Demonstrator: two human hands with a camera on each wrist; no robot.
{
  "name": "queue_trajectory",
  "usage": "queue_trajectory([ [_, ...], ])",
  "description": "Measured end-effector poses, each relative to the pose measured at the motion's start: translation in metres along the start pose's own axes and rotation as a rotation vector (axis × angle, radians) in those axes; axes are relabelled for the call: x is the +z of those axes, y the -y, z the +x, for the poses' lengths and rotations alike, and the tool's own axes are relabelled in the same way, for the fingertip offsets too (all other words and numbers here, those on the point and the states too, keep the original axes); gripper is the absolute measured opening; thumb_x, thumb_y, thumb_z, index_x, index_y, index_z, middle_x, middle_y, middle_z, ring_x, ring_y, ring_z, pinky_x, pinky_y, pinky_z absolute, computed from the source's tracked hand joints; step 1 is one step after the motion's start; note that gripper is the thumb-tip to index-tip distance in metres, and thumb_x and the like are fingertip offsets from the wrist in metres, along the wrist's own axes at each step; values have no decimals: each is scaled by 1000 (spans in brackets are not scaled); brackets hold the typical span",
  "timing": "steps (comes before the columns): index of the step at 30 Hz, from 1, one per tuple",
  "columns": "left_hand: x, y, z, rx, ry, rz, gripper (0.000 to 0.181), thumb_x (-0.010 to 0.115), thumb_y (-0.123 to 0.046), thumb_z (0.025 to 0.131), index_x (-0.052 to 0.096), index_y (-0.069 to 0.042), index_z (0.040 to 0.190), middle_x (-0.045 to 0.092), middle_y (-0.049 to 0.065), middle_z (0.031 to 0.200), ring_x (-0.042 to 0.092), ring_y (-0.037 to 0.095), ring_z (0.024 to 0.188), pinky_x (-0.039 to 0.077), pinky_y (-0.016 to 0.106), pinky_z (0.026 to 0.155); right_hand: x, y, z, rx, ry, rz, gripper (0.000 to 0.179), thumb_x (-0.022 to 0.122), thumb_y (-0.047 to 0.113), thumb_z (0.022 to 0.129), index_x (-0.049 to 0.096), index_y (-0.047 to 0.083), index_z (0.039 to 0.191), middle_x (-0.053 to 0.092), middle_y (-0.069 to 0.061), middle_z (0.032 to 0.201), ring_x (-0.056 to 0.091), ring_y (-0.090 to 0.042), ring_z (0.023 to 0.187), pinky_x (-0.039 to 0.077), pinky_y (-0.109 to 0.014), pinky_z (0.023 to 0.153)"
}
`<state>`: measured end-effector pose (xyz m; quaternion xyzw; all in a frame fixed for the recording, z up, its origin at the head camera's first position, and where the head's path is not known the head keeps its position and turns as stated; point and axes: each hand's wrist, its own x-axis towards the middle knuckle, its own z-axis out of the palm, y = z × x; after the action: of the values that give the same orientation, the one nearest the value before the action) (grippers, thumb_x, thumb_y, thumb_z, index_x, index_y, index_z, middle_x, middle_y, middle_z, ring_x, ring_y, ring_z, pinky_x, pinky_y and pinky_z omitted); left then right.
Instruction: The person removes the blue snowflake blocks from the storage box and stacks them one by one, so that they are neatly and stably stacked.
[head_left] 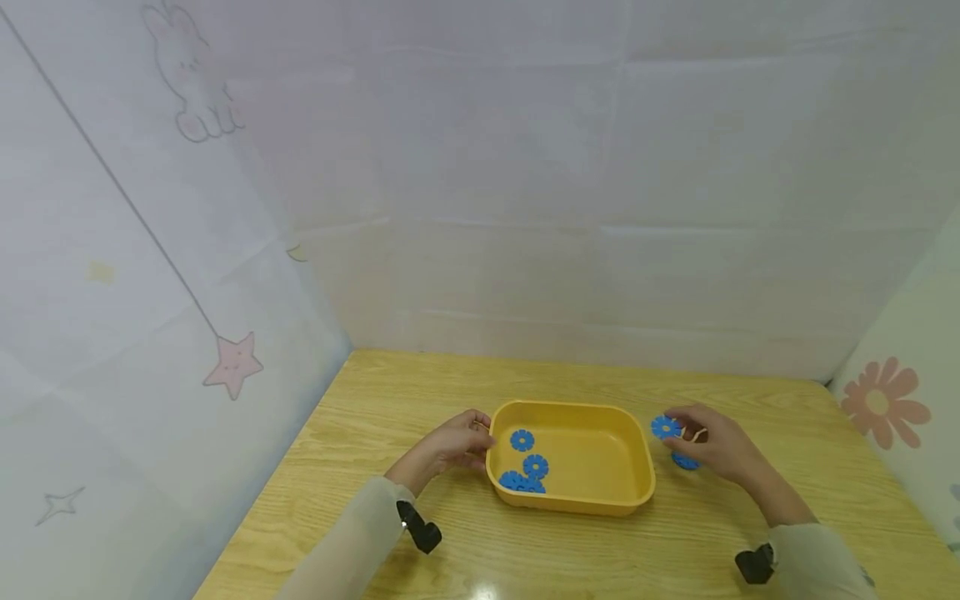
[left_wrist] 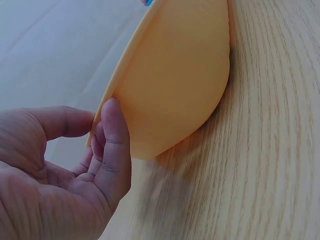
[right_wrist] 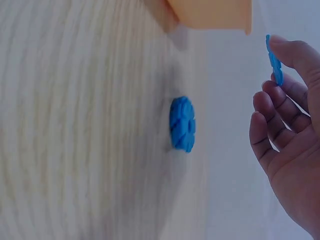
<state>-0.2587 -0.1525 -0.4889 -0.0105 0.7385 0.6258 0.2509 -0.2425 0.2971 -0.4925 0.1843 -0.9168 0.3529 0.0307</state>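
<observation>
A yellow plastic tray (head_left: pixel 600 458) stands on the table in the head view. My left hand (head_left: pixel 456 443) holds its left end, thumb and fingers pinching the rim (left_wrist: pixel 116 82) in the left wrist view. Blue notched flower discs lie inside: one disc (head_left: pixel 522 440) near the left wall, another disc (head_left: pixel 536 467) in front of it, and a small pile (head_left: pixel 517 482) in the near left corner. Right of the tray, my right hand (head_left: pixel 716 446) pinches one blue disc (right_wrist: pixel 274 61) between thumb and fingers, above the table. Below that hand sits a short stack of blue discs (right_wrist: pixel 182 125).
The wooden table (head_left: pixel 420 550) ends at a pale cloth backdrop (head_left: pixel 487 283), which also rises along both sides. Black wrist cameras are strapped to both wrists, the left camera (head_left: pixel 422 529) and the right camera (head_left: pixel 754 564).
</observation>
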Motion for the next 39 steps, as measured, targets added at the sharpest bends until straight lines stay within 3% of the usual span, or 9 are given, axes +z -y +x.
queue_trajectory([
  [10, -1, 2, 2, 0, 4, -1, 40, 64, -4, 93, 45, -1, 129, 59, 13, 101, 62, 22, 81, 60, 31, 63, 0, -24, -14, 60, -12, 17, 49, 72, 30, 95, 61, 2, 134, 64, -9, 115, 57, -5, 85, 52, -26, 67],
  [27, -1, 2, 0, -7, 13, 4, 42, 65, -4, 94, 45, 0, 131, 62, 15, 100, 63, 22, 81, 61, 33, 66, 4, -50, -27, 155, 35, -69, 51, 76, 38, 91, 66, 4, 127, 66, -4, 106, 58, -11, 88, 52, -30, 71],
  [39, 0, 1, -1, -7, 7, -3, 41, 65, -4, 94, 46, 0, 130, 63, 16, 101, 63, 21, 80, 60, 31, 64, 10, -57, -26, 118, 54, -82, 49, 77, 37, 90, 67, 5, 125, 65, -4, 107, 60, -15, 89, 53, -36, 73],
])
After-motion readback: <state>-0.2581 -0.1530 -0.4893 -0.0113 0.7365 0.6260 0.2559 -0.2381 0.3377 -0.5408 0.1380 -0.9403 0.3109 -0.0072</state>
